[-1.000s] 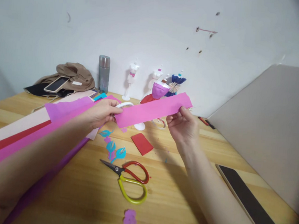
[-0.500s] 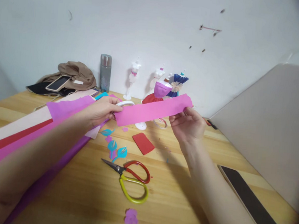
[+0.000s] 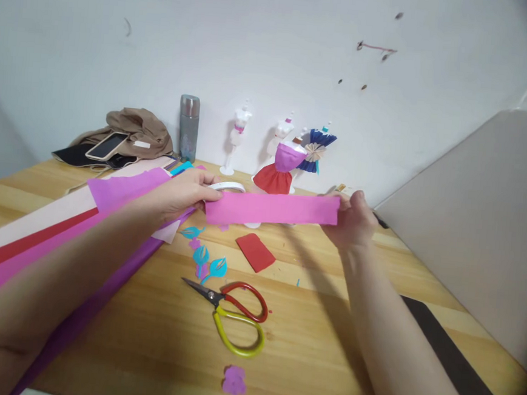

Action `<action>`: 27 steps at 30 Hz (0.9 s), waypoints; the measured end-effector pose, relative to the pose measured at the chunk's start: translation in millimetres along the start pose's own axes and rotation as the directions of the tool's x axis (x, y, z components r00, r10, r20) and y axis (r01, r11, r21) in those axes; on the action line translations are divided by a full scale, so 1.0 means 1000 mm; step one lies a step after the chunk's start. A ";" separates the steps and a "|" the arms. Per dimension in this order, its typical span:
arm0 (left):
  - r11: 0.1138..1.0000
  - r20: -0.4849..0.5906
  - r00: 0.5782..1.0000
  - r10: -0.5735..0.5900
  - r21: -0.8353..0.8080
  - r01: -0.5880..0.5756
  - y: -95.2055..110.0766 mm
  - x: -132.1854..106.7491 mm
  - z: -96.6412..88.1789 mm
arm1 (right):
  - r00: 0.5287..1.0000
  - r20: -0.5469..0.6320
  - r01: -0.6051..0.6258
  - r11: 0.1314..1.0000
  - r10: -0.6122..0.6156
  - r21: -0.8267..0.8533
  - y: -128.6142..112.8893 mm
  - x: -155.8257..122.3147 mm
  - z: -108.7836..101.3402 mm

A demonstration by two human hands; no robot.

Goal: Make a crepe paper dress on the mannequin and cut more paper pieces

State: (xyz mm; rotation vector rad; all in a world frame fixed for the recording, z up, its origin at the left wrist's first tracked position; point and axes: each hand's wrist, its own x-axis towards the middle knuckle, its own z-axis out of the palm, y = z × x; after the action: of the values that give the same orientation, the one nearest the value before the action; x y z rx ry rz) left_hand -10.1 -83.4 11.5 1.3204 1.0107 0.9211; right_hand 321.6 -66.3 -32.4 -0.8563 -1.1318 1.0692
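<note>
A long pink paper strip (image 3: 271,209) is stretched level above the wooden table (image 3: 152,335). My left hand (image 3: 184,192) pinches its left end, fingers closed on the paper. My right hand (image 3: 352,219) grips its right end, fingers curled round it. Just behind the strip's left end lies a white ring of tape (image 3: 228,187). Below the strip on the table rest a red paper piece (image 3: 254,252), blue paper cut-outs (image 3: 207,265) and scissors (image 3: 234,311) with red and yellow handles.
Coloured paper sheets (image 3: 60,224) lie under my left arm. Small mannequins in paper dresses (image 3: 281,162) stand by the wall beside a grey flask (image 3: 188,128). A phone on brown cloth (image 3: 132,132) sits back left. A grey board (image 3: 485,221) leans right; a dark tablet (image 3: 455,365) lies beside my right arm.
The strip has swung from a slant to level as my right hand dropped and moved right. My left hand has hardly moved. The view has shifted slightly.
</note>
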 end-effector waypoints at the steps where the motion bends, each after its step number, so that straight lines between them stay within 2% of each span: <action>1: 1.000 -0.001 1.000 0.005 0.022 -0.005 0.000 -0.001 0.001 | 0.996 0.070 -0.056 0.998 0.059 -0.038 -0.002 0.000 -0.007; 4: 0.999 0.047 0.999 0.012 0.051 -0.014 -0.003 -0.002 0.004 | 0.961 0.203 -0.163 0.978 0.188 -0.132 -0.010 -0.002 -0.018; 6: 0.999 0.093 0.996 -0.012 0.051 0.007 -0.004 -0.002 0.006 | 0.935 0.270 -0.173 0.959 0.231 -0.224 -0.014 -0.005 -0.012; 10: 0.996 0.164 0.984 -0.072 0.055 0.064 -0.004 -0.004 0.010 | 0.873 0.424 -0.004 0.872 0.242 -0.489 -0.017 -0.018 0.023; 13: 0.996 0.196 0.978 -0.077 0.064 0.066 -0.003 -0.006 0.012 | 0.868 0.469 0.119 0.851 0.160 -0.511 -0.015 -0.031 0.056; 16: 0.997 0.191 0.979 -0.066 0.047 0.058 -0.002 -0.007 0.014 | 0.915 0.398 0.170 0.833 0.065 -0.527 -0.009 -0.039 0.079; 18: 0.998 0.171 0.984 -0.058 0.030 0.054 -0.002 -0.007 0.015 | 0.945 0.321 0.125 0.846 0.058 -0.519 -0.004 -0.040 0.085; 20: 0.999 0.155 0.987 -0.051 0.015 0.049 -0.001 -0.007 0.015 | 0.952 0.281 0.023 0.884 0.123 -0.467 0.000 -0.038 0.084; 22: 0.999 0.146 0.988 -0.045 -0.002 0.045 -0.001 -0.006 0.014 | 0.922 0.302 -0.102 0.906 0.241 -0.410 0.002 -0.036 0.079; 24: 0.999 0.138 0.990 -0.036 -0.009 0.038 -0.001 -0.005 0.013 | 0.859 0.378 -0.177 0.895 0.344 -0.410 -0.002 -0.035 0.072; 27: 1.000 0.140 0.990 -0.025 0.018 0.023 -0.003 -0.004 0.011 | 0.753 0.516 -0.163 0.876 0.408 -0.454 -0.014 -0.035 0.064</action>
State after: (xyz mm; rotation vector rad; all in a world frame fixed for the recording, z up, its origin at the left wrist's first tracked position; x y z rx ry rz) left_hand -0.9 -90.6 8.4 1.3645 0.9248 0.7913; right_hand 260.2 -103.3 -14.5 -1.0608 -1.8368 1.4713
